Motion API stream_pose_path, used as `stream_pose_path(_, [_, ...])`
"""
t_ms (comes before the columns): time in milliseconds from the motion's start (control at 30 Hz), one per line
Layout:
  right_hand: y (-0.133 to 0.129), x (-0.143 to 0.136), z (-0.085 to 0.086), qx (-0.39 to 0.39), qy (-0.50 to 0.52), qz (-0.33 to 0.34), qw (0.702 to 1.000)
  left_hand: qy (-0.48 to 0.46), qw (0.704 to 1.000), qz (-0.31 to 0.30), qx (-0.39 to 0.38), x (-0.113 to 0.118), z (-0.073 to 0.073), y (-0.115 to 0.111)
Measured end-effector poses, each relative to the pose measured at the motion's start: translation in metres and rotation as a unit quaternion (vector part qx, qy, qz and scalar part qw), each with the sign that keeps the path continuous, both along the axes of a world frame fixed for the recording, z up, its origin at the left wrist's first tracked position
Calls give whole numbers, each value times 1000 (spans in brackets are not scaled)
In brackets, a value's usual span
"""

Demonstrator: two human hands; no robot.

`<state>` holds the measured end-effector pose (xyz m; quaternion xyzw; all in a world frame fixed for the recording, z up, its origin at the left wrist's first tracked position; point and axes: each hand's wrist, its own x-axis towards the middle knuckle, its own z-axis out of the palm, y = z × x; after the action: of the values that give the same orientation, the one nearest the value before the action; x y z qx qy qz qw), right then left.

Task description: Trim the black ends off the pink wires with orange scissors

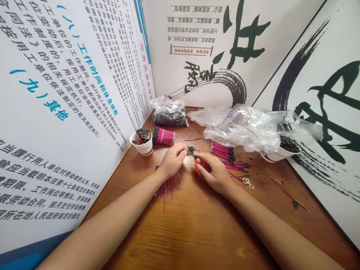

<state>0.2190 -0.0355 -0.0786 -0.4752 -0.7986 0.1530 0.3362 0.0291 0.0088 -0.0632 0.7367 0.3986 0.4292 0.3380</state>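
My right hand (pixel 215 172) is closed on red-handled scissors (pixel 200 165), whose blades point up and left toward my left fingertips. My left hand (pixel 173 161) is closed in a pinch just left of the blades; what it holds is too small to make out. Dark scraps (pixel 192 149) lie on the wooden table beyond the blades. Loose pink wires (pixel 168 187) spread beneath and beside my left wrist. To the right of the scissors lie a pink and black wire bundle (pixel 222 150) and more loose wires (pixel 234 165).
A paper cup (pixel 144 149) of dark pieces and a tied wire bundle (pixel 164 136) stand at back left. Clear plastic bags (pixel 244 127) lie at the back, partly over another cup (pixel 271 156). White string (pixel 248 183) and several wires (pixel 289 194) lie right. Printed panels (pixel 197 82) surround the table (pixel 180 240).
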Motion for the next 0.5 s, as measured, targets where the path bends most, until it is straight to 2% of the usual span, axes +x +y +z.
stream_pose_path(500, [0,1,-1,1,13,-5,1000,-3,1000,-6,-3,1,-1,1])
